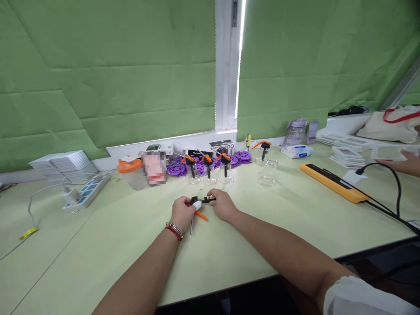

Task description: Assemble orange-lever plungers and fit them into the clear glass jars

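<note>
Over the table, my left hand [184,212] is closed around a black bottle top with an orange lever [201,215] and a thin metal tube pointing down towards me. Something white covers the thumb tip. My right hand [225,204] pinches the black stem on the top's right side. Beyond my hands stand several small clear glass bottles, among them a glass bottle [209,178] fitted with a similar black and orange top. To their right is a glass bottle without a top [267,176]. Farther back, another such top [264,151] sits on a bottle.
Purple plastic parts [177,169] and an orange-lidded cup [130,170] line the back. At left lie a white power strip [88,192] and stacked white panels [65,165]. An orange power strip [331,183] with cables lies at right, near another person's hand [410,161].
</note>
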`<state>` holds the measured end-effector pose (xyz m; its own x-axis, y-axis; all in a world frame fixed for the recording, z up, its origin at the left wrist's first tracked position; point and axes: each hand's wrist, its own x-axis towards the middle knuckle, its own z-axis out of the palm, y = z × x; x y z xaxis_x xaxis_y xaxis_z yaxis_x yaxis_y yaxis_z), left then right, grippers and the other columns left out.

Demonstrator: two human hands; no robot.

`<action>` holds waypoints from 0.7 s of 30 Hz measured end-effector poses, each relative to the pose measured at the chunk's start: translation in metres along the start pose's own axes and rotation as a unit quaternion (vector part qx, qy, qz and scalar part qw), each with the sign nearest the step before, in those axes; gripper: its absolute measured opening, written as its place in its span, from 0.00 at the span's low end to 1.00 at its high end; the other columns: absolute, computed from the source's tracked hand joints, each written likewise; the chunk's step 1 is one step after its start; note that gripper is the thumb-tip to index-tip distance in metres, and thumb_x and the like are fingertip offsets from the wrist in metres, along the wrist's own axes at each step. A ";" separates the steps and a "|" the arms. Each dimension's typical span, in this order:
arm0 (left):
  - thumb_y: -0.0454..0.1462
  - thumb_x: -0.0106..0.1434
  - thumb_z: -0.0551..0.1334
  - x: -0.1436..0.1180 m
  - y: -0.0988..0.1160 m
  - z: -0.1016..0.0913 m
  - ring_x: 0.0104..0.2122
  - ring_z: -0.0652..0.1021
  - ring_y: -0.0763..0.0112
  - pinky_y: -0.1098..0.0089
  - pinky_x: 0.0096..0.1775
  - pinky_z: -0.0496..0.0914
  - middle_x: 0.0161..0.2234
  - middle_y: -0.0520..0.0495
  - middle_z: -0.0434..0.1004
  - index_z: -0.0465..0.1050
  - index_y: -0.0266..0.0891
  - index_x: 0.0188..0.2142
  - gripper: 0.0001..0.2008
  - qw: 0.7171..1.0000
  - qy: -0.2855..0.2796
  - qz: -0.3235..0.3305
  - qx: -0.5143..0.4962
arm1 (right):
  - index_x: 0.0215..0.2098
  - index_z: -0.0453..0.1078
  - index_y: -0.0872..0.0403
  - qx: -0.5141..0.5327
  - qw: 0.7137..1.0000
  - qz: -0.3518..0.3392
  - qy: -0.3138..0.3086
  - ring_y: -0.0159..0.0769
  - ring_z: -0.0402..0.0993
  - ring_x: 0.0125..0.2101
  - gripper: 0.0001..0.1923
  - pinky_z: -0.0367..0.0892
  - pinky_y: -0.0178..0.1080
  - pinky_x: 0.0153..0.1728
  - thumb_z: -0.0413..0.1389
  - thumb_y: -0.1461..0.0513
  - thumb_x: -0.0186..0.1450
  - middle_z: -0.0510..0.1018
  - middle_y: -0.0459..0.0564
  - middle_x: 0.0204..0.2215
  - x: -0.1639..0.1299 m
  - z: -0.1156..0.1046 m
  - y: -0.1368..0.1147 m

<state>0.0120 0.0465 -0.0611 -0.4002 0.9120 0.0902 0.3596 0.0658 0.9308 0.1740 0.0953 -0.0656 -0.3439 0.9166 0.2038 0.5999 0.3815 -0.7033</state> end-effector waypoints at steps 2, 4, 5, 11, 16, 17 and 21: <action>0.42 0.40 0.69 0.002 -0.002 -0.003 0.20 0.64 0.76 0.73 0.23 0.58 0.18 0.55 0.64 0.70 0.37 0.21 0.13 1.000 0.006 0.000 0.004 | 0.38 0.69 0.52 0.010 1.000 0.001 0.001 0.33 0.68 0.32 0.13 0.59 0.33 0.31 0.55 0.70 0.56 0.75 0.47 0.33 -0.001 0.000 0.000; 0.42 0.40 0.69 0.005 -0.004 -0.007 0.20 0.65 0.75 0.73 0.23 0.58 0.17 0.55 0.65 0.69 0.37 0.20 0.12 1.000 0.014 -0.001 0.012 | 0.36 0.70 0.52 0.017 1.000 -0.003 -0.003 0.33 0.68 0.32 0.10 0.60 0.33 0.32 0.55 0.69 0.56 0.75 0.47 0.33 -0.001 -0.001 0.000; 0.41 0.40 0.68 0.007 -0.005 -0.010 0.20 0.65 0.75 0.73 0.23 0.58 0.17 0.55 0.65 0.69 0.38 0.20 0.12 1.000 0.017 -0.001 0.017 | 0.34 0.70 0.52 0.018 1.000 -0.006 -0.003 0.33 0.69 0.32 0.09 0.60 0.33 0.33 0.55 0.69 0.56 0.75 0.47 0.33 -0.002 -0.001 -0.001; 0.41 0.42 0.67 0.014 -0.007 -0.020 0.21 0.67 0.73 0.72 0.24 0.59 0.19 0.53 0.69 0.70 0.39 0.20 0.10 0.998 0.030 -0.004 0.056 | 0.32 0.72 0.52 0.017 1.000 0.000 0.002 0.33 0.69 0.31 0.06 0.61 0.34 0.33 0.56 0.67 0.56 0.76 0.46 0.31 -0.004 -0.003 -0.005; 0.43 0.42 0.67 0.016 -0.004 -0.031 0.22 0.68 0.71 0.71 0.25 0.59 0.21 0.51 0.71 0.71 0.39 0.22 0.11 0.995 0.051 -0.011 0.083 | 0.32 0.72 0.53 0.048 0.999 0.021 -0.008 0.33 0.71 0.31 0.06 0.63 0.34 0.33 0.57 0.67 0.55 0.77 0.46 0.30 -0.003 -0.012 0.004; 0.44 0.42 0.67 0.017 -0.003 -0.034 0.22 0.69 0.70 0.71 0.25 0.59 0.22 0.51 0.71 0.71 0.39 0.22 0.11 0.994 0.057 -0.012 0.088 | 0.32 0.73 0.53 0.054 0.998 0.024 -0.010 0.33 0.71 0.31 0.06 0.63 0.34 0.33 0.57 0.67 0.55 0.77 0.46 0.29 -0.003 -0.017 0.007; 0.46 0.41 0.68 0.021 -0.003 -0.045 0.24 0.70 0.66 0.69 0.26 0.58 0.23 0.48 0.73 0.70 0.41 0.23 0.15 0.986 0.079 -0.019 0.144 | 0.31 0.74 0.55 0.074 0.996 0.047 -0.008 0.33 0.72 0.31 0.07 0.65 0.34 0.34 0.59 0.67 0.52 0.78 0.47 0.29 0.001 -0.038 0.025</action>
<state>-0.0354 0.0470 -0.0464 -0.5365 0.8333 0.1332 0.5571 0.2311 0.7977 0.2162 0.1101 -0.0570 -0.3037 0.9450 0.1217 0.5176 0.2708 -0.8116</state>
